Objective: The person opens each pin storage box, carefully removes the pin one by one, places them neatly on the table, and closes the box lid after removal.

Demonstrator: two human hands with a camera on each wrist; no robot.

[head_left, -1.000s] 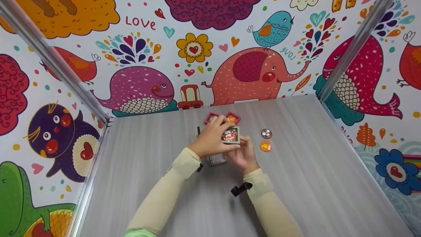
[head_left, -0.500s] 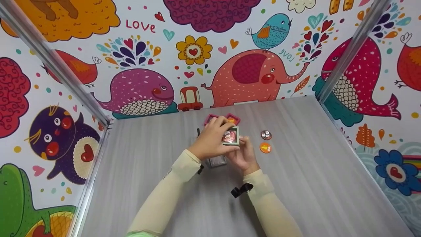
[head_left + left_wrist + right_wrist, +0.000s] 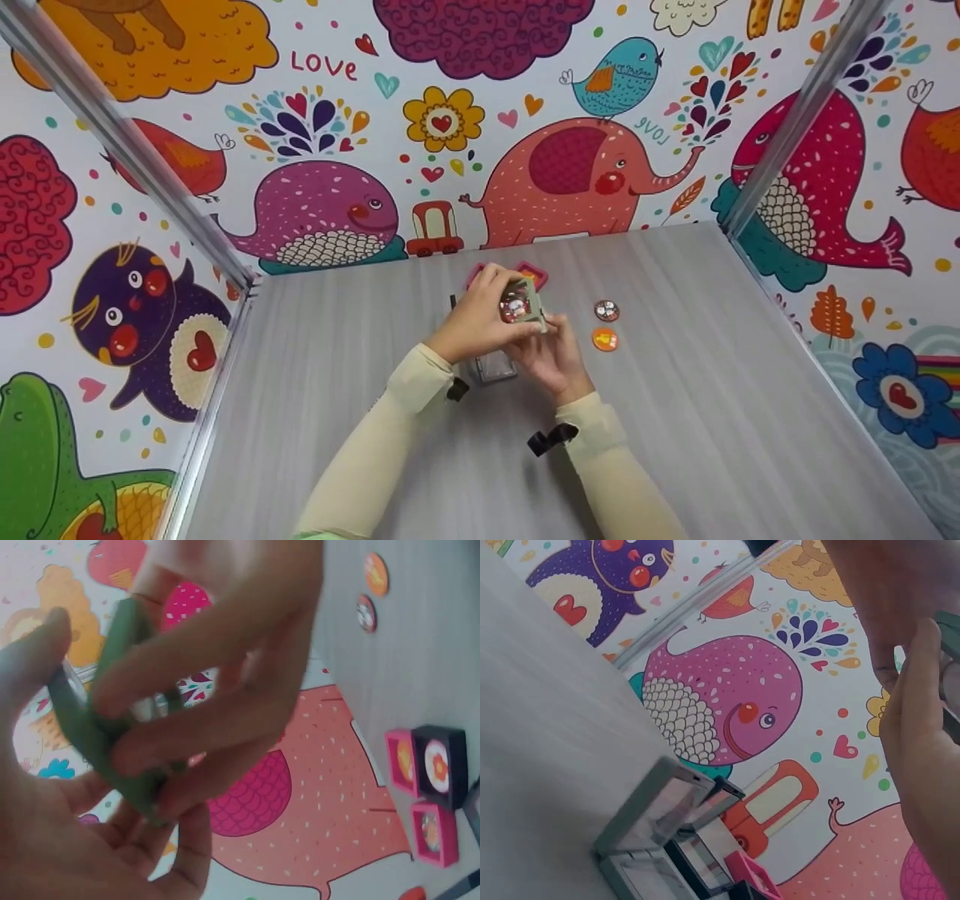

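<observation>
A small green-framed case (image 3: 534, 300) with a red patterned round badge (image 3: 516, 306) is held above the table by both hands. My left hand (image 3: 480, 311) grips it from the left, fingers over the far side and thumb along the near edge. From below and the right, my right hand (image 3: 551, 356) pinches its near right corner. In the left wrist view, blurred, the two green parts (image 3: 86, 731) stand apart in a V with fingers curled round them. Part of the badge is covered by the left hand.
A grey clear-fronted case (image 3: 641, 817) stands with its lid raised. Pink-framed boxes (image 3: 435, 834) and a black-framed box (image 3: 439, 765) with a flower badge sit behind the hands. On the right lie a dark patterned badge (image 3: 607, 310) and an orange badge (image 3: 605, 339).
The green case has tilted and turned in the hands, and its right side now stands away from the badge. Both hands stay in nearly the same place; the head view shifts slightly.
</observation>
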